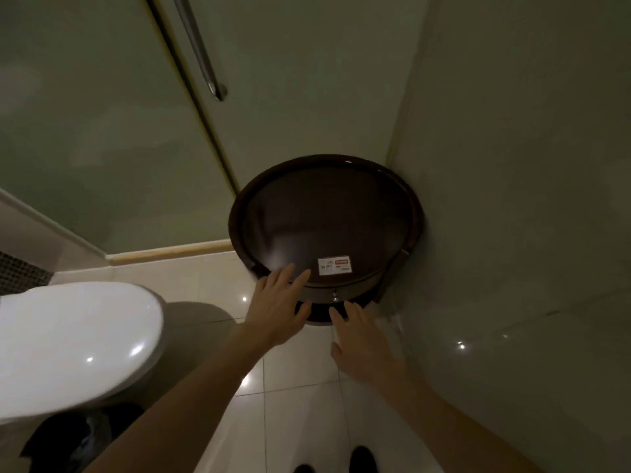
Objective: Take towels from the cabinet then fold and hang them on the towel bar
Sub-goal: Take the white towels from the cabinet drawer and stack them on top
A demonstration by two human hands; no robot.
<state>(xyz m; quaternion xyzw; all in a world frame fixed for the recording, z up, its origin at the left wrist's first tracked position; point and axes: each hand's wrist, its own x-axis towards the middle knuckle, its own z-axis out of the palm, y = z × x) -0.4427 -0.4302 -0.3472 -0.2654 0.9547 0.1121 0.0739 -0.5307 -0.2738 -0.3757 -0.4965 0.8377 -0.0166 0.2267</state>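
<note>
Room: tiled floor (293, 414), toilet (75, 339), glass door (102, 131).
Surface: dark round cabinet (327, 213), cornered.
Hands: our left hand (276, 308) and right hand (362, 339), fingers (302, 277) released, empty.

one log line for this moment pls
stage: at cabinet | left hand: open, at cabinet rim | right hand: open, extended below drawer | held: nothing

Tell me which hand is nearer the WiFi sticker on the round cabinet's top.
Left. The left hand has its fingertips at the front edge of the cabinet, just left of the WiFi sticker. The right hand is lower, fingers reaching under the drawer front below the sticker.
</note>
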